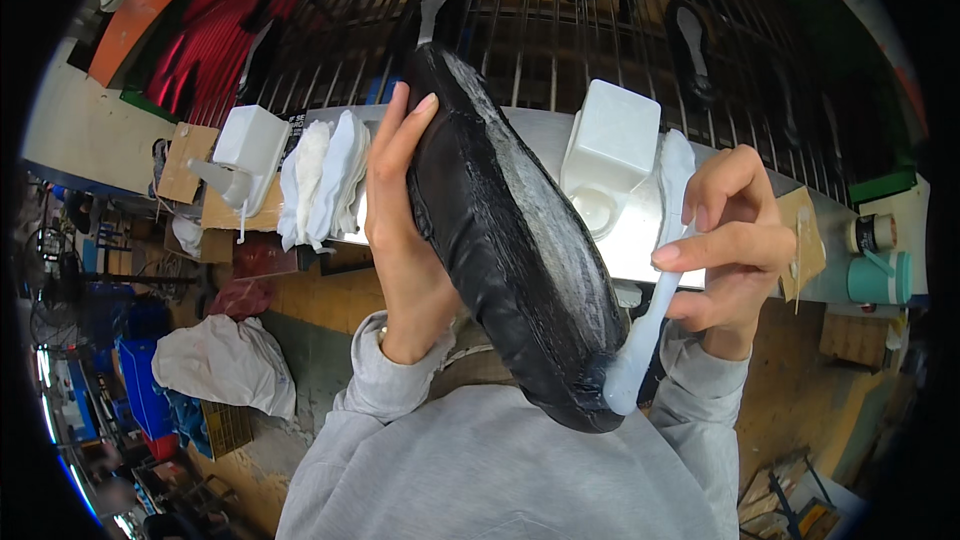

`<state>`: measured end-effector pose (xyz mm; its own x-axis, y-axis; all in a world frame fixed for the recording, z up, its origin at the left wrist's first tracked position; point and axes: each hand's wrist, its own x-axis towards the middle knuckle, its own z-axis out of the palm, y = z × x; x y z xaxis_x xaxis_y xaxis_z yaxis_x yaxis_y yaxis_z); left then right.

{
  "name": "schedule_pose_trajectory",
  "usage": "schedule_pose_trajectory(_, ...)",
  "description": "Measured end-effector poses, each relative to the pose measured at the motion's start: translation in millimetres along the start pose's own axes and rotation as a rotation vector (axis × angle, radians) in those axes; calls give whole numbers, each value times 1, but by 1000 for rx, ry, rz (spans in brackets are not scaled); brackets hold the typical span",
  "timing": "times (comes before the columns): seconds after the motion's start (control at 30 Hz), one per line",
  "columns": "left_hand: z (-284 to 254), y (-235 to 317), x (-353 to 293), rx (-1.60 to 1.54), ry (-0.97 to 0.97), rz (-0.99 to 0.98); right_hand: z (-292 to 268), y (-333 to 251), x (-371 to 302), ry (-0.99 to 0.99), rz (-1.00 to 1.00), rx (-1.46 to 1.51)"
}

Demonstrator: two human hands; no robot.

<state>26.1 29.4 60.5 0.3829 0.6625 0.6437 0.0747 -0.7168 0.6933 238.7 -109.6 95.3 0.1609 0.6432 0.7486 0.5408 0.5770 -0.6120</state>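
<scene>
My left hand (395, 215) is closed around the side of a black shoe upper (465, 200), held tilted in front of my chest with its underside turned up. A rough greyish-white strip (535, 195) runs along that underside. From the shoe's far end sticks a grey, strap-like piece (435, 8). Between its thumb and fingers, my right hand (740, 240) grips a white stick-like applicator (652, 325). The applicator's rounded, wet-looking lower end lies against or just beside the shoe's near end; exact contact is hard to tell.
Beyond my hands runs a rack of metal bars (540, 35) carrying more dark shoe pieces (690, 45). On the metal ledge stand two white plastic containers (612, 135), several white pads (340, 175) and a teal mug (880, 278). A white cloth (225, 365) lies at lower left.
</scene>
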Motion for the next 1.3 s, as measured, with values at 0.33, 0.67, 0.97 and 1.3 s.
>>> schedule_pose_trajectory(0.33,2,5,-29,-357,-102,-464,13,5,4,-22,-34,82)
schedule_pose_trajectory(0.67,5,5,-60,-770,-382,-467,35,18,23,-88,-98,204)
schedule_pose_trajectory(0.97,11,1,-98,-1006,-663,-534,38,26,32,-190,-116,224)
schedule_pose_trajectory(1.3,14,-2,-110,-1083,-672,-605,36,19,28,-297,187,229)
